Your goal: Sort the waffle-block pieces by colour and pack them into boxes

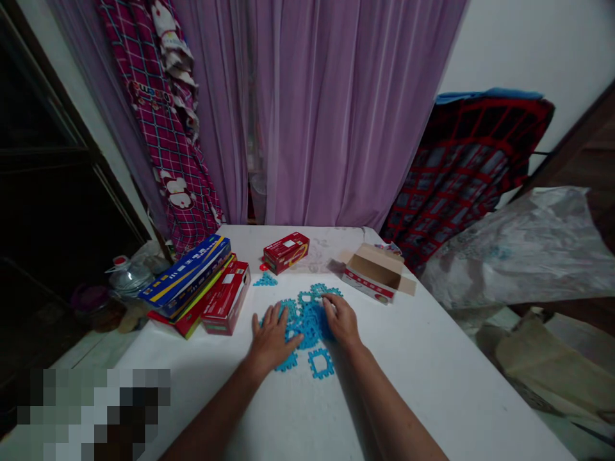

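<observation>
Blue notched plastic building pieces (310, 325) lie in a loose heap on the white table. My left hand (273, 338) rests on the heap's left side, palm down with its fingers spread. At the right edge, my right hand (342, 319) has its fingers curled together by the pieces; whatever they pinch is too small and hidden to make out. One square, open-centred blue piece (321, 363) lies apart, nearer me. Farther back is a small triangular cluster of blue pieces (265, 279).
An open cardboard box (369, 282) stands at the right. A red box (286, 252) is at the back. On the left, a blue long box (189, 272) lies on other boxes beside another red box (227, 299). Purple curtains (355, 115) hang behind the table (408, 378).
</observation>
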